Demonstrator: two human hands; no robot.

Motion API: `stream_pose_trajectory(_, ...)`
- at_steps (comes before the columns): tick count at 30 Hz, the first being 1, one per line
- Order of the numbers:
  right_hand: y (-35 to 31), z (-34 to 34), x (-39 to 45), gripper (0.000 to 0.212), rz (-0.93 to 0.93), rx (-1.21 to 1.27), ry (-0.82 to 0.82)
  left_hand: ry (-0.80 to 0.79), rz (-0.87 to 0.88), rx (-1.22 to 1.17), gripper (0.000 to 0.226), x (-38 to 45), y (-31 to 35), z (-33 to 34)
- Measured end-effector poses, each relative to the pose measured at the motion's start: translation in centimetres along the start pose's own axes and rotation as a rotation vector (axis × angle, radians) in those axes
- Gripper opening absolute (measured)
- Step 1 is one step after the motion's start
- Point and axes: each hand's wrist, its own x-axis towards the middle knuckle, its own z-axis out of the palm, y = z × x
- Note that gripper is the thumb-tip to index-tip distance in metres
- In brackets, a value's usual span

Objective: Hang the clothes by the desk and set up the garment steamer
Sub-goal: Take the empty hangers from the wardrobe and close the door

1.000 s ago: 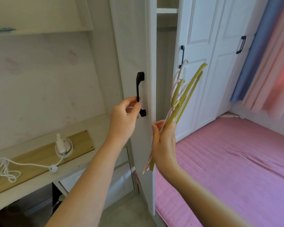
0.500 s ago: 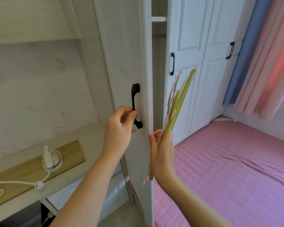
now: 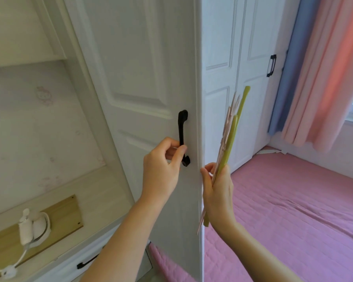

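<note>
Your left hand (image 3: pixel 161 169) grips the black handle (image 3: pixel 182 137) of the white wardrobe door (image 3: pixel 143 78); your right hand (image 3: pixel 218 188) clasps a bundle of green and pink hangers (image 3: pixel 229 137) upright.

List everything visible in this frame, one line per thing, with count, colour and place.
wardrobe door: one, white, centre, open
door handle: one, black, on that door
hangers: a bunch, green and pale pink, count unclear, right of the door edge
closed wardrobe doors: white, behind
bed cover: one, pink, lower right
curtains: blue and pink, right
desk: pale wood, lower left
charger with cable: white, on desk
left hand: grips handle
right hand: holds hangers
</note>
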Motion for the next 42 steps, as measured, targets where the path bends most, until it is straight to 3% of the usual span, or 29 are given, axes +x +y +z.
stream_pose_trajectory(15, 7.7, 0.4, 14.6, 0.020, -0.005, 0.007, -0.006, 0.010, 0.062, 0.195, 0.017, 10.6, -3.0, 10.8)
stream_pose_trajectory(21, 10.0, 2.8, 19.9, 0.015, 0.062, 0.037, -0.086, -0.028, 0.069, 0.255, 0.003, 14.8, -4.9, 14.0)
stream_pose_trajectory(27, 11.1, 5.7, 24.1, 0.019, 0.107, 0.062, -0.162, -0.181, 0.065, 0.272, 0.033, 18.5, -7.6, 15.2)
stream_pose_trajectory(29, 11.3, 6.6, 25.2, 0.011, 0.164, 0.155, -0.169, -0.180, 0.110, 0.382, 0.038, 19.5, -8.2, 15.2)
stream_pose_trajectory(33, 12.0, 8.0, 26.3, 0.021, 0.174, 0.239, -0.128, -0.027, 0.454, 0.882, 0.047, 20.9, -9.6, 13.3)
stream_pose_trajectory(37, 13.4, 8.8, 26.2, 0.026, 0.011, 0.021, -0.091, 0.000, 0.530, 1.169, 0.064, 21.9, -12.1, 9.9)
stream_pose_trajectory(42, 14.0, 10.0, 26.3, 0.031, 0.037, 0.065, -0.056, -0.002, 0.584, 1.318, 0.065, 22.8, -14.2, 8.6)
